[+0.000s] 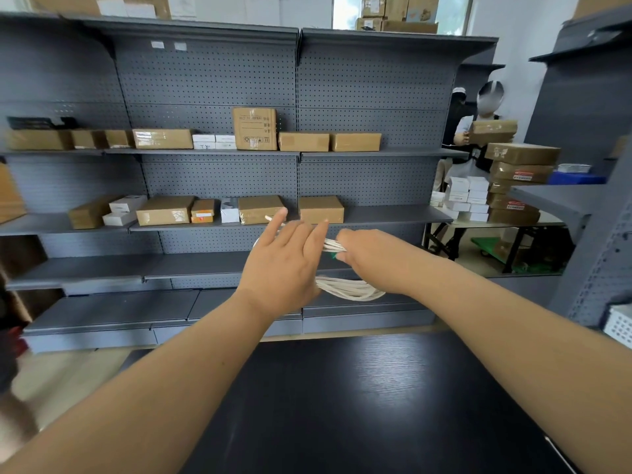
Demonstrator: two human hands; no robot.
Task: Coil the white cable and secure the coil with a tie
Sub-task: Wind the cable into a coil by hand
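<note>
While grey shelving [212, 80] filled the view from nine to three o'clock and the dark table [376, 405] lay at six, both hands hovered beyond the table's far edge, near the centre. The left hand [284, 265] showed its back, fingers straight and spread, and covered part of the white cable [352, 289]. The coil hung in the air between the hands, its lower loops sagging at four o'clock of that hand. The right hand [369, 254], at three o'clock of the left, had its fingers curled round the gathered upper strands. A small green piece [333, 255] under its knuckles was probably the tie, though too little showed to be sure. A loose end [270, 218] poked out at twelve o'clock of the left hand, so coiling seemed nearly done. To bind well, the right hand should clamp the strands bunched, the end be tucked in, and the tie cross every strand snugly at that spot.
</note>
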